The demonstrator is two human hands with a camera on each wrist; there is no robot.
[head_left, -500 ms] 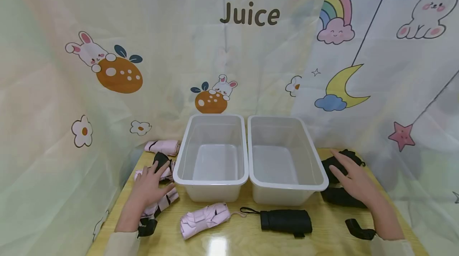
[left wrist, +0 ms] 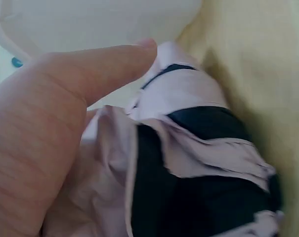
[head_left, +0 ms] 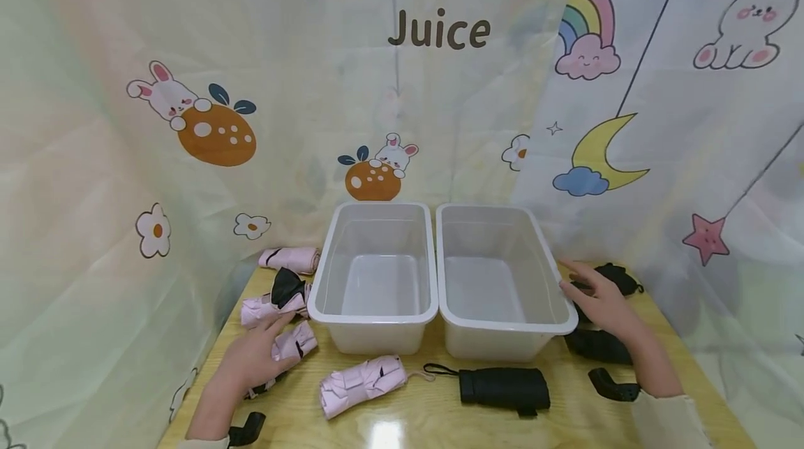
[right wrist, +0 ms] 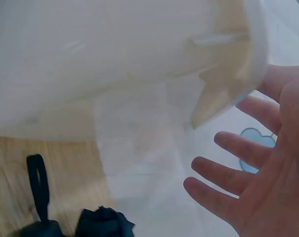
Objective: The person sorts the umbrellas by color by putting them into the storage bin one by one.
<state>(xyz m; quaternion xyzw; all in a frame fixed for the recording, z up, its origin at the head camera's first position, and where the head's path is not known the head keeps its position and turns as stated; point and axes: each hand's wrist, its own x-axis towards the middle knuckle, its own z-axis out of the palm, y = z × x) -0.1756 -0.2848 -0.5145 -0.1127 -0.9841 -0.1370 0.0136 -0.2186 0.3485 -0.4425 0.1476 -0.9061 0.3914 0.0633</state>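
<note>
My left hand (head_left: 251, 359) is over a folded pink umbrella (head_left: 295, 341) with black bands, on the left side of the table. In the left wrist view the thumb (left wrist: 114, 69) stretches straight across above the pink umbrella (left wrist: 184, 94); the other fingers are mostly hidden there. My right hand (head_left: 606, 306) has its fingers straight and spread, with fingertips right at the outer rim of the right white bin (head_left: 509, 327). The right wrist view shows this hand (right wrist: 268, 148) palm-side beside the bin's corner, holding nothing. Folded black umbrellas (head_left: 599, 347) lie beneath the right arm.
A second white bin (head_left: 377, 320) stands against the right one. In front lie a pink umbrella (head_left: 363, 385) and a black umbrella (head_left: 504, 387) with a wrist loop. More pink umbrellas (head_left: 290, 259) lie at the back left. A printed curtain (head_left: 301, 86) hangs close behind and around the table.
My left hand has drawn back toward the front, from the farther pink umbrella to the nearer one. My right hand has shifted left from the black umbrellas to the right bin's rim.
</note>
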